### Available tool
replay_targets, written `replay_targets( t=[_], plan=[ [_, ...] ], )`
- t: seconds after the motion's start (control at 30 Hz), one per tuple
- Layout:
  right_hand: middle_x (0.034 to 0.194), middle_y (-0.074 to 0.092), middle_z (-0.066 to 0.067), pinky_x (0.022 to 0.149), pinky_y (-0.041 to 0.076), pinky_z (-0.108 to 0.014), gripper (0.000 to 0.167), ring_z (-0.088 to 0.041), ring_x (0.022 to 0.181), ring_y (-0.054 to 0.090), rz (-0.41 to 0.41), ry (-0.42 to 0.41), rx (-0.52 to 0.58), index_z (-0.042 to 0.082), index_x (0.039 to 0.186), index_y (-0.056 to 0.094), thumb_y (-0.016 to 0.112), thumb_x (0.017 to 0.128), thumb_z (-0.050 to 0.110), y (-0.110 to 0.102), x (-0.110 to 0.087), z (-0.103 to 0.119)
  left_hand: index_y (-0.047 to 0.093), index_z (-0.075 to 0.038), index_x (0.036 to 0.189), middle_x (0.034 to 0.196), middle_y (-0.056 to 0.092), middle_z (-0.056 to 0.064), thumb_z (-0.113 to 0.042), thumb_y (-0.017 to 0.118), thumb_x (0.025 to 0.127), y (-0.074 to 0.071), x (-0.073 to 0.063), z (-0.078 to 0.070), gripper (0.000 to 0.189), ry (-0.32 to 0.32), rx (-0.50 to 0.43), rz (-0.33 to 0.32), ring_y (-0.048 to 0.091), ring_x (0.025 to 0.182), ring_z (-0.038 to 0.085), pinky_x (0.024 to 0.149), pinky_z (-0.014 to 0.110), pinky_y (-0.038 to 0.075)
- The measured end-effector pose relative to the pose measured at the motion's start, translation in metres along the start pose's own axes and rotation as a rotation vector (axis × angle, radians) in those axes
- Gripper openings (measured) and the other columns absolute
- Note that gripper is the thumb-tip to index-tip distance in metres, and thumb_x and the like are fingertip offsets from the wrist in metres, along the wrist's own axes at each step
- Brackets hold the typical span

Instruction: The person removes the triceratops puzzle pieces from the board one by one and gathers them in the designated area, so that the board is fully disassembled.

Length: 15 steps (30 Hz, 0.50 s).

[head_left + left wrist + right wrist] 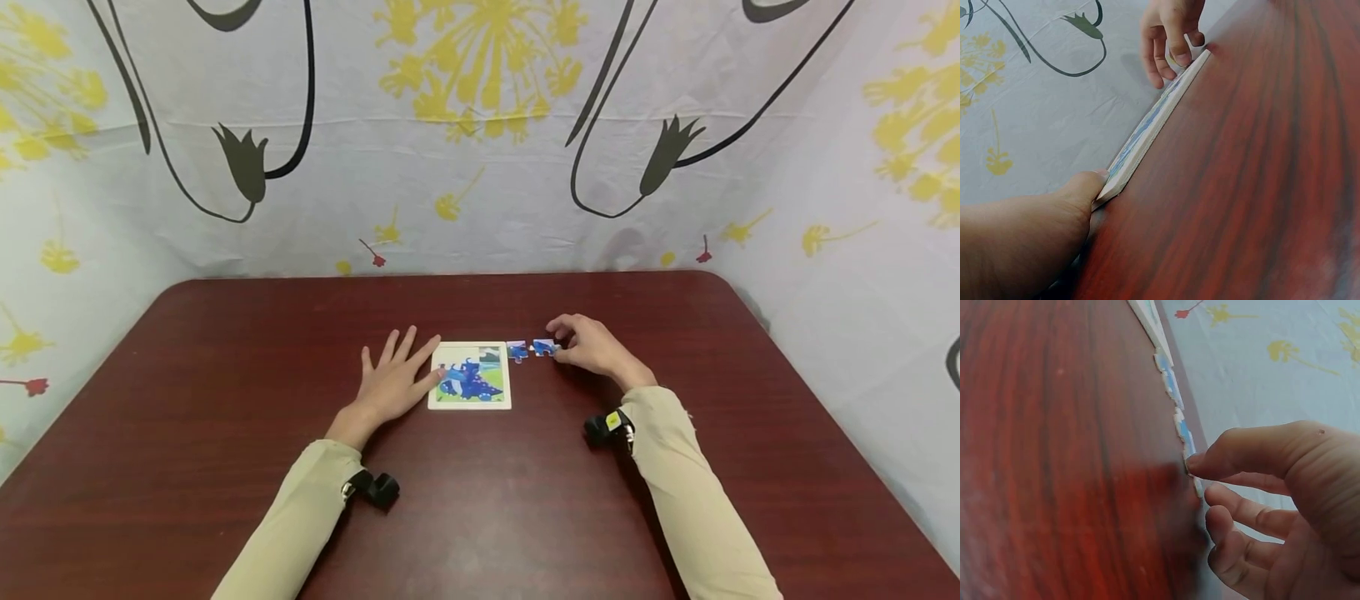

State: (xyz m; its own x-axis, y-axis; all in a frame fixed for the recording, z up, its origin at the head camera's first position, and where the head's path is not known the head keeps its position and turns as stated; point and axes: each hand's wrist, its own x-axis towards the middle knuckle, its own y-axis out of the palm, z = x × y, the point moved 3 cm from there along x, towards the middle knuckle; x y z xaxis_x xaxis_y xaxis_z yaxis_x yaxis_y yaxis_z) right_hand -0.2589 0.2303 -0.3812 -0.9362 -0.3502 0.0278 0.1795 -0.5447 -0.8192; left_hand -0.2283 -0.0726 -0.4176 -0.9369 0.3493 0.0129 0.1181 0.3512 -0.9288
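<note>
A square wooden jigsaw tray [470, 405] with a pale rim lies on the table, holding a partly filled picture of a blue dinosaur. My left hand [388, 387] rests at its left side with fingers spread, and the thumb [1094, 181] touches the tray's edge. To the right of the tray lie a loose puzzle piece [517, 351] and another puzzle piece [543, 347], both blue and lilac. Over the farther one is my right hand [596, 346], fingers loosely bent. Its thumb [1200, 464] touches a piece's edge; thumb and fingertips stand apart.
The dark red wooden table [480, 517] has rounded far corners. Beyond it hangs a pale cloth [330, 200] printed with yellow flowers and dark stems. Each wrist bears a small black camera [383, 492].
</note>
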Motion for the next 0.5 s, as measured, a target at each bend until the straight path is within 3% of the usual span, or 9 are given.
replay_targets(
  t=[0.13, 0.27, 0.5],
  plan=[
    [0.102, 0.058, -0.018, 0.077, 0.046, -0.042, 0.040, -0.029, 0.082, 0.057, -0.046, -0.014, 0.008, -0.004, 0.117, 0.057, 0.068, 0.079, 0.004, -0.006, -0.003, 0.005, 0.025, -0.026, 0.149, 0.154, 0.011, 0.012, -0.056, 0.042, 0.093, 0.000, 0.000, 0.000, 0.066, -0.001, 0.004, 0.000, 0.002, 0.140, 0.035, 0.100, 0.066, -0.005],
    [0.101, 0.058, -0.015, 0.075, 0.046, -0.041, 0.034, -0.029, 0.084, 0.056, -0.058, -0.045, -0.020, -0.002, 0.114, 0.060, 0.065, 0.082, 0.005, -0.009, -0.004, 0.019, 0.024, -0.026, 0.149, 0.154, 0.011, 0.012, -0.056, 0.042, 0.093, 0.000, 0.000, -0.001, 0.066, -0.007, 0.001, 0.005, 0.002, 0.140, 0.036, 0.100, 0.066, -0.005],
    [0.089, 0.063, -0.009, 0.072, 0.047, -0.036, 0.020, -0.023, 0.079, 0.058, -0.013, -0.194, -0.090, 0.001, 0.099, 0.068, 0.066, 0.080, 0.005, 0.008, 0.005, 0.057, 0.024, -0.027, 0.149, 0.154, 0.010, 0.012, -0.057, 0.041, 0.093, -0.001, -0.001, 0.000, 0.066, -0.009, -0.004, 0.011, 0.002, 0.140, 0.036, 0.100, 0.066, -0.005]
  ],
)
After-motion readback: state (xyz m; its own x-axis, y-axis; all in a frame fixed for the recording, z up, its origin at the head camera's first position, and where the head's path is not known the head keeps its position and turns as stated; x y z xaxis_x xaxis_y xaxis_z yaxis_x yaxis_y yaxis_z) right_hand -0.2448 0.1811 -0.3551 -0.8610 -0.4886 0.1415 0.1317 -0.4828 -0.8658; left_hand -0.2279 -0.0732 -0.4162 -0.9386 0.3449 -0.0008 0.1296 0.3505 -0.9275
